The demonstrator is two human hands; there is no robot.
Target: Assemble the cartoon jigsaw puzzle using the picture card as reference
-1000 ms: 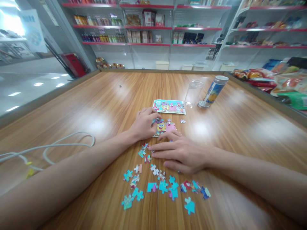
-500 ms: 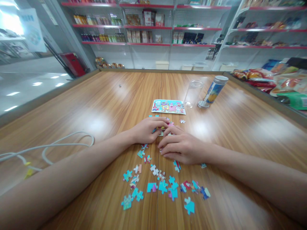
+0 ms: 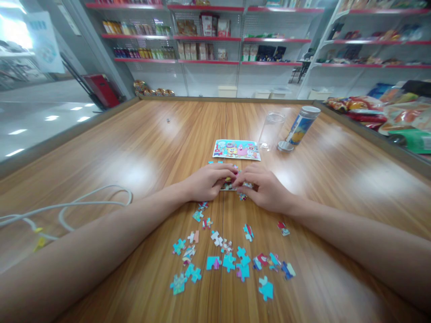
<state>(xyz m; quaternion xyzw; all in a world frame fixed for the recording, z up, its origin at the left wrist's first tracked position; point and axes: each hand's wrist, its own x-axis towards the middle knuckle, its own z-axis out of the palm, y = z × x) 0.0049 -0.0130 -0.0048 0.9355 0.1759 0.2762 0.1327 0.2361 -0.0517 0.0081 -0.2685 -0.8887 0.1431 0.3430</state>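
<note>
A partly joined jigsaw puzzle [image 3: 228,186] lies on the wooden table, mostly covered by my two hands. My left hand [image 3: 210,181] rests at its left side, fingers and thumb curled over the joined pieces. From the right, my right hand [image 3: 264,186] closes its fingertips on a puzzle piece at the puzzle's right part; the fingers largely hide that piece. Just beyond the hands lies a cartoon picture card [image 3: 236,150]. Several loose puzzle pieces [image 3: 229,262] are scattered nearer to me, mostly light blue, some white, red or purple.
A clear plastic jar [image 3: 271,130] and a blue canister [image 3: 303,125] stand at the back right, a round metal lid [image 3: 285,146] beside them. A white cable [image 3: 97,202] loops at the left. Packaged goods [image 3: 367,110] sit beyond the right edge; stocked shelves [image 3: 208,38] line the back.
My right hand has moved up and away from me, to the right part of the puzzle, its fingers drawn together. A red and white piece it covered now shows. The left hand stays put.
</note>
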